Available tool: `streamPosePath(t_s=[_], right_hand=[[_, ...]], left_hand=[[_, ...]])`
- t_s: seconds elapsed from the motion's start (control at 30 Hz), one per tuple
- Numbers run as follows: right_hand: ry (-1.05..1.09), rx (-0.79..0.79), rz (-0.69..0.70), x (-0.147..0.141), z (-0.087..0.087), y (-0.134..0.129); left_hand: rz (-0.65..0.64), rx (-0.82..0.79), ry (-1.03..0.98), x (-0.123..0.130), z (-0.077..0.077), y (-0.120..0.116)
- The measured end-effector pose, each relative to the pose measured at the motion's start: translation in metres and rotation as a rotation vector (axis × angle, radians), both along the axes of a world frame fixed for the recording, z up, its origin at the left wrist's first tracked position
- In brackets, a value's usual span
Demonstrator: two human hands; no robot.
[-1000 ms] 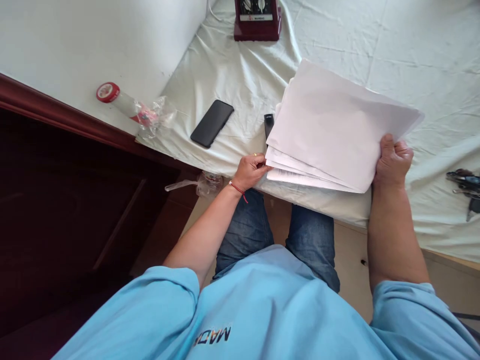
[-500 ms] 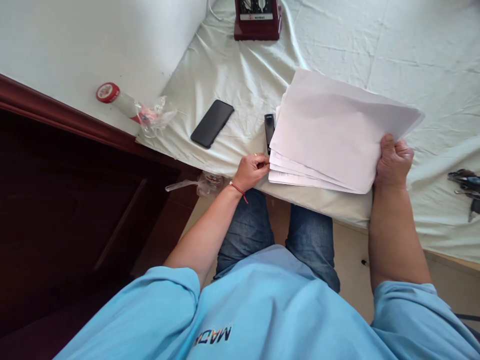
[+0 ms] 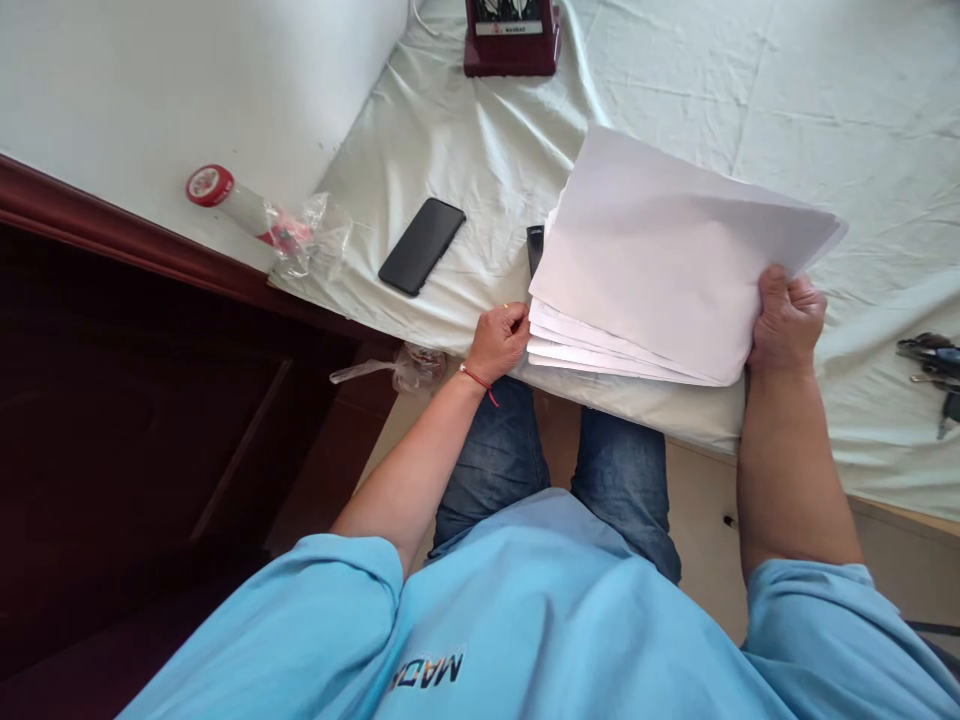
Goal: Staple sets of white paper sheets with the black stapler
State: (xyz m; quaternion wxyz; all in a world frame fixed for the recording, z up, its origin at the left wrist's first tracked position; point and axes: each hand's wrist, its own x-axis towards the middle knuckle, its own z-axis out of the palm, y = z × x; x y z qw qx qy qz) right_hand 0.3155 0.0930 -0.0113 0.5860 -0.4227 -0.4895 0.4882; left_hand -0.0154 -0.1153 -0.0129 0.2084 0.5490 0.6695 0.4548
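A fanned stack of white paper sheets [image 3: 667,250] is held at a tilt over the near edge of the cloth-covered table. My right hand [image 3: 789,318] grips its right edge, thumb on top and the other fingers underneath. At the lower left corner of the sheets, my left hand [image 3: 499,338] is closed with its fingertips pinched against the paper's edge. Partly hidden under the left side of the stack is a narrow black object [image 3: 535,246], perhaps a stapler.
Left of the papers lies a black phone [image 3: 422,246]. A red-capped bottle [image 3: 211,187] with crumpled clear plastic [image 3: 307,238] rests by the wall. A dark red stand [image 3: 512,50] is at the back; keys or similar dark metal items [image 3: 937,365] lie far right on the pale tablecloth [image 3: 675,110].
The left side of the paper stack has shifted slightly left and covers more of the narrow black object. My hands stay in nearly the same places.
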Motion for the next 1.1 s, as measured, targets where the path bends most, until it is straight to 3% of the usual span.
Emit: streamPosePath(t_s=[1.1], right_hand=[[-0.099,-0.111,0.114,0.006,0.015,-0.007]], left_hand=[[0.009,-0.016,-0.048,0.001,0.004,-0.003]])
